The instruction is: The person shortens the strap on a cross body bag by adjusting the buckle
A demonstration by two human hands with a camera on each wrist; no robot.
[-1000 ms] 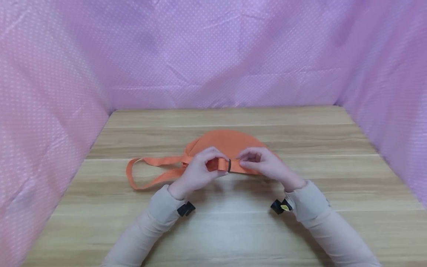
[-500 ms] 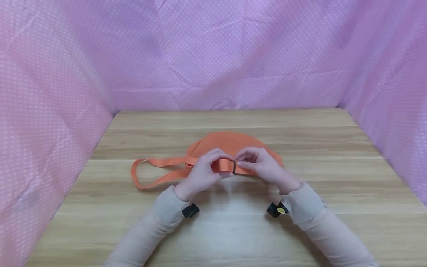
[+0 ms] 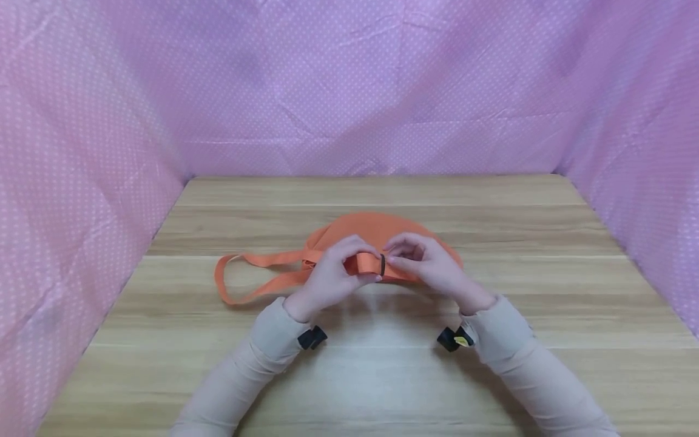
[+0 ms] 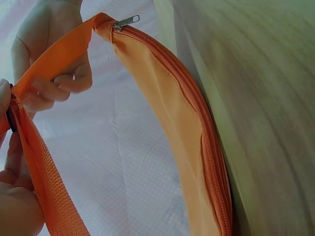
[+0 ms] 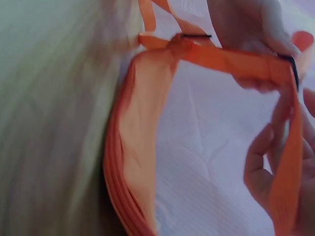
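An orange half-round bag [image 3: 366,227] lies on the table in the head view, its webbing strap [image 3: 262,260] looping out to the left. My left hand [image 3: 330,273] grips the strap by its edges at a dark slider buckle [image 3: 383,265], where the webbing forms a small raised loop. Just right of the buckle, my right hand [image 3: 437,267] pinches the strap between thumb and fingers. In the left wrist view, a metal zipper pull [image 4: 127,22] sits at one end of the bag's curved zipper [image 4: 197,113]. Fingers partly hide the buckle.
The wood-grain table [image 3: 349,388] carries the bag near its middle. Pink dotted cloth [image 3: 349,91] hangs behind the table and on both sides. A dark device is strapped at each wrist, over light sleeves [image 3: 502,337].
The buckle and left hand have shifted slightly right. My right fingertips are now closer to the buckle, and the small strap loop looks a little longer. The bag stays in place.
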